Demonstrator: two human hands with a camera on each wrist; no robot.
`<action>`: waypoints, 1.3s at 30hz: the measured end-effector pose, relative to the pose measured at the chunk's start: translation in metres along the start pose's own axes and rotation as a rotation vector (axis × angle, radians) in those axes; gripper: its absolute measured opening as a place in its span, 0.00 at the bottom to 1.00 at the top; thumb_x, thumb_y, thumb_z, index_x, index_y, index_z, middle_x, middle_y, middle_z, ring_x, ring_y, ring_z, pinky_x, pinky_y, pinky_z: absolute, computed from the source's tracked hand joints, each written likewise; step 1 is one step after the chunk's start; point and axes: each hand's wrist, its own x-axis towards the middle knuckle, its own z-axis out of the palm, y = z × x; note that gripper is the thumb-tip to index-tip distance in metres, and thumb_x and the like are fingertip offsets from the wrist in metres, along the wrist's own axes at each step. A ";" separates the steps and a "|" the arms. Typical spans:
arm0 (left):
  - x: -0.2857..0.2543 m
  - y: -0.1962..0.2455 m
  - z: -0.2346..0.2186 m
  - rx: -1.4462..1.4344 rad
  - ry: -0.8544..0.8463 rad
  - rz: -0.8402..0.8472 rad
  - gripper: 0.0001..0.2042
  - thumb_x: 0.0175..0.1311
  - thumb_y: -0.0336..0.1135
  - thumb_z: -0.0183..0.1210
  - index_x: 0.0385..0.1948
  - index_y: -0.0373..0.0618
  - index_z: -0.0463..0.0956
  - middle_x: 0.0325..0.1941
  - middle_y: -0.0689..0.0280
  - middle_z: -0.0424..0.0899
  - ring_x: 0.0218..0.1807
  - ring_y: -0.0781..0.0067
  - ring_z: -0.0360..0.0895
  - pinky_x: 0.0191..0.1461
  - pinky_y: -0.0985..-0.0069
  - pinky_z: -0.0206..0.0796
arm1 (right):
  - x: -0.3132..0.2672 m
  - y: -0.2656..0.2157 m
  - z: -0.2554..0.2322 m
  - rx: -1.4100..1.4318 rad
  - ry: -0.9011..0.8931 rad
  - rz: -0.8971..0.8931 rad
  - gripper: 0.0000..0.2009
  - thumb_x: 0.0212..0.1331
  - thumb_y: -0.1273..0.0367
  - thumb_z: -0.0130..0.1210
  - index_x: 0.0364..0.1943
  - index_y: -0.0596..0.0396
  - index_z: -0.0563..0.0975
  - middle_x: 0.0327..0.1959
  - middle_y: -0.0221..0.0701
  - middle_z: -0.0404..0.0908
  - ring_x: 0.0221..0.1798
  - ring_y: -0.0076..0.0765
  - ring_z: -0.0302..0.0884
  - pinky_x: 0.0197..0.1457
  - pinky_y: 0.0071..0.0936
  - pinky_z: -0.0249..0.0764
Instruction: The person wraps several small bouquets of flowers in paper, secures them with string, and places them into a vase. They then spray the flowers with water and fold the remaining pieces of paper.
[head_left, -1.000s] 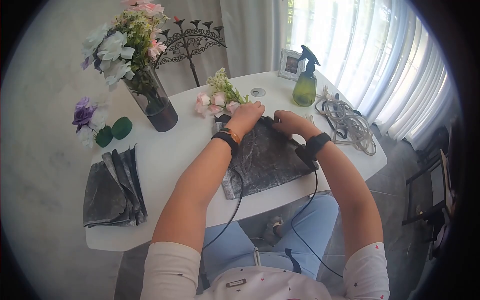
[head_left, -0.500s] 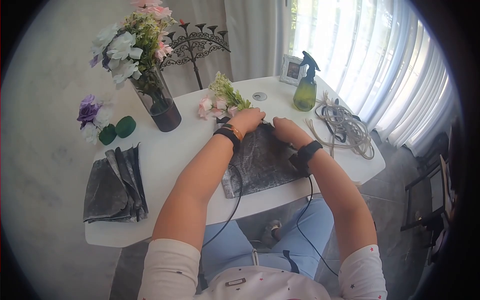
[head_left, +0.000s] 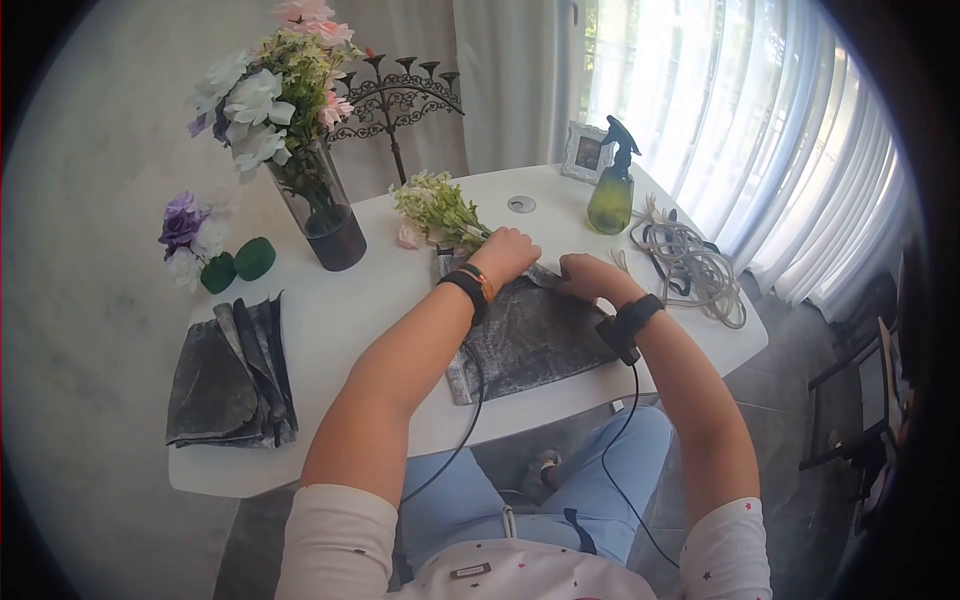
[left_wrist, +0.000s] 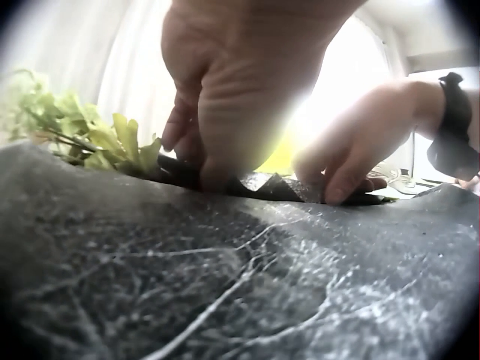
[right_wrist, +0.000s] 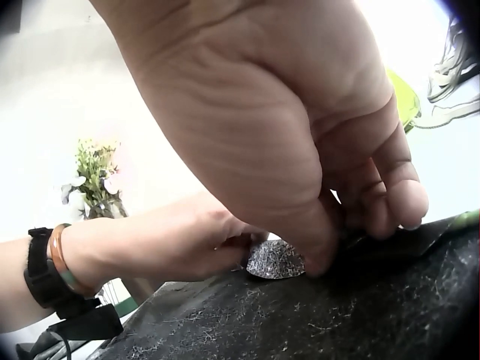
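Observation:
A dark grey marbled sheet [head_left: 535, 340] lies on the white table before the person. At its far edge, the left hand [head_left: 508, 256] pinches a folded-over strip of the sheet beside the stems of a flower bunch [head_left: 440, 210]. Pale green and white sprigs show on top of the bunch, with a pink rose [head_left: 410, 236] below. A short way to the right, the right hand [head_left: 595, 278] grips the same edge between thumb and curled fingers. In the left wrist view, leaves [left_wrist: 127, 146] stick out left of the left hand; the stems within the fold are mostly hidden.
Folded dark sheets [head_left: 225, 385] lie at the table's left, with purple and white flowers [head_left: 190, 235] behind them. A glass vase of flowers [head_left: 335, 240] stands at the back. Toward the right are a green spray bottle [head_left: 610, 205], a photo frame [head_left: 585, 150] and coiled cords [head_left: 690, 265].
The flower bunch has turned over, so the sprigs now lie uppermost and the pink roses are mostly hidden. Both hands have shifted slightly toward the body with the sheet's far edge.

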 end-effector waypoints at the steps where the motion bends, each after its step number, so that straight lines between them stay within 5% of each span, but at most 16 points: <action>1: 0.000 0.001 -0.005 0.002 -0.001 0.001 0.05 0.56 0.30 0.53 0.31 0.50 0.77 0.30 0.65 0.81 0.38 0.62 0.81 0.40 0.66 0.70 | 0.000 0.000 0.000 0.002 0.001 -0.001 0.14 0.54 0.69 0.57 0.35 0.71 0.74 0.28 0.48 0.80 0.24 0.45 0.81 0.22 0.34 0.78; 3: 0.001 0.004 -0.015 -0.112 -0.123 -0.030 0.07 0.53 0.28 0.55 0.34 0.46 0.71 0.29 0.59 0.79 0.34 0.56 0.80 0.35 0.63 0.71 | -0.002 0.002 0.003 0.021 0.044 -0.074 0.14 0.55 0.68 0.56 0.37 0.68 0.73 0.29 0.47 0.80 0.26 0.46 0.81 0.24 0.35 0.78; 7: -0.002 0.007 -0.019 -0.153 -0.106 -0.024 0.11 0.49 0.26 0.57 0.36 0.45 0.69 0.28 0.57 0.80 0.33 0.53 0.80 0.34 0.61 0.71 | 0.002 0.010 0.011 -0.044 0.067 -0.142 0.13 0.55 0.67 0.56 0.38 0.63 0.71 0.34 0.44 0.79 0.29 0.42 0.80 0.30 0.36 0.75; 13: -0.002 0.009 -0.019 -0.184 -0.188 -0.071 0.12 0.47 0.25 0.59 0.35 0.43 0.71 0.27 0.57 0.80 0.35 0.53 0.81 0.38 0.62 0.73 | -0.021 -0.011 -0.010 0.155 -0.120 0.034 0.11 0.57 0.69 0.51 0.39 0.63 0.71 0.33 0.47 0.79 0.29 0.47 0.80 0.31 0.35 0.76; 22: -0.003 0.015 -0.024 -0.194 -0.214 -0.109 0.08 0.48 0.27 0.58 0.32 0.41 0.73 0.30 0.55 0.81 0.36 0.52 0.81 0.40 0.62 0.73 | -0.017 -0.016 0.017 -0.043 0.058 -0.020 0.15 0.47 0.72 0.54 0.39 0.66 0.70 0.33 0.48 0.79 0.32 0.51 0.80 0.32 0.37 0.77; 27: -0.002 0.009 -0.041 -0.287 -0.383 -0.161 0.16 0.43 0.31 0.58 0.37 0.39 0.72 0.32 0.51 0.81 0.38 0.47 0.80 0.43 0.60 0.73 | -0.019 -0.008 0.032 -0.217 0.302 -0.295 0.13 0.50 0.72 0.51 0.38 0.67 0.70 0.33 0.49 0.79 0.33 0.53 0.80 0.36 0.38 0.77; 33: 0.006 0.015 -0.052 -0.325 -0.524 -0.305 0.15 0.43 0.34 0.59 0.36 0.39 0.79 0.38 0.51 0.82 0.44 0.53 0.80 0.47 0.65 0.73 | -0.018 -0.015 0.006 0.043 -0.106 -0.034 0.13 0.53 0.75 0.46 0.42 0.68 0.68 0.36 0.50 0.77 0.32 0.52 0.79 0.34 0.38 0.77; 37: 0.000 0.014 -0.051 -0.287 -0.479 -0.240 0.14 0.45 0.33 0.59 0.36 0.40 0.79 0.39 0.52 0.82 0.43 0.54 0.81 0.47 0.65 0.74 | -0.036 -0.029 0.001 0.156 -0.056 0.033 0.12 0.57 0.73 0.46 0.43 0.65 0.69 0.38 0.50 0.76 0.33 0.50 0.80 0.33 0.39 0.77; 39: -0.002 0.013 -0.047 -0.251 -0.471 -0.191 0.12 0.47 0.31 0.59 0.36 0.41 0.79 0.36 0.53 0.83 0.42 0.54 0.81 0.46 0.65 0.74 | -0.026 -0.021 0.017 -0.075 0.120 -0.137 0.12 0.61 0.67 0.47 0.45 0.60 0.70 0.40 0.49 0.76 0.35 0.50 0.80 0.33 0.39 0.77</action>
